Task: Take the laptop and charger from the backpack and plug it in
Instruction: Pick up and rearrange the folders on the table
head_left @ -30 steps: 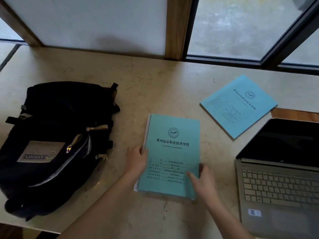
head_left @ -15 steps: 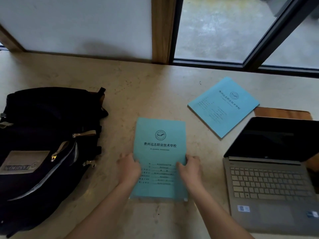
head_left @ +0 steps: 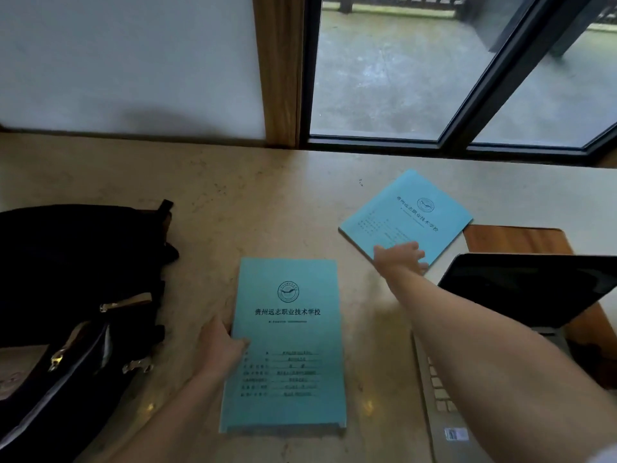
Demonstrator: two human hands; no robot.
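Observation:
An open grey laptop (head_left: 531, 289) sits on the table at the right, its dark screen tilted back; my right forearm covers much of its keyboard. The black backpack (head_left: 66, 295) lies at the left with a front zip partly open. No charger is visible. My left hand (head_left: 222, 345) rests on the left edge of a teal booklet (head_left: 290, 345) lying flat in front of me. My right hand (head_left: 400, 259) reaches forward and grips the near corner of a second blue booklet (head_left: 410, 212) beyond the laptop.
A beige stone table (head_left: 233, 202) runs to a white wall panel and a wooden post (head_left: 277, 71). Dark-framed windows (head_left: 460, 95) stand behind. A wooden board (head_left: 514, 240) lies under the laptop's far side.
My right hand left the near teal booklet and reached forward to the far blue booklet. My left hand stays on the near booklet. The view has tilted upward.

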